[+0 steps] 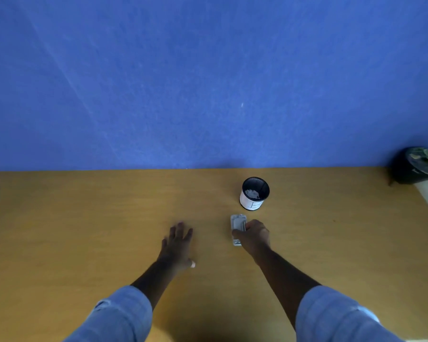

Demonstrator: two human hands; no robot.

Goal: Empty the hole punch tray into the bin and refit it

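The hole punch (pixel 237 229) lies on the wooden table (pixel 84 218), a little right of centre, and its long axis runs straight away from the person, one short end toward the blue wall (pixel 208 82), the other toward the body. It sits flat, grey and pale, though it is too small to tell which face is up or whether the tray is seated.

Just beyond its far end, close but apart, stands the bin (pixel 254 193), a small black mesh cup with a white paper band, upright, with white scraps lying in the bottom.

The right hand (pixel 253 236) comes in from the lower right, forearm angled up and inward, knuckles up. Its fingers curl over the near half of the punch, thumb on the left edge, fingertips across the top: a grasp on the hole punch, pressed to the table.

The left hand (pixel 178 245) is well apart from it, to the left, palm down, fingers spread and pointing away, gripping nothing. Whether the palm touches the wood is hard to say.

Both blue sleeves (pixel 124 314) are rolled up to the forearms. A dark plant pot (pixel 410 169) sits at the far right corner.
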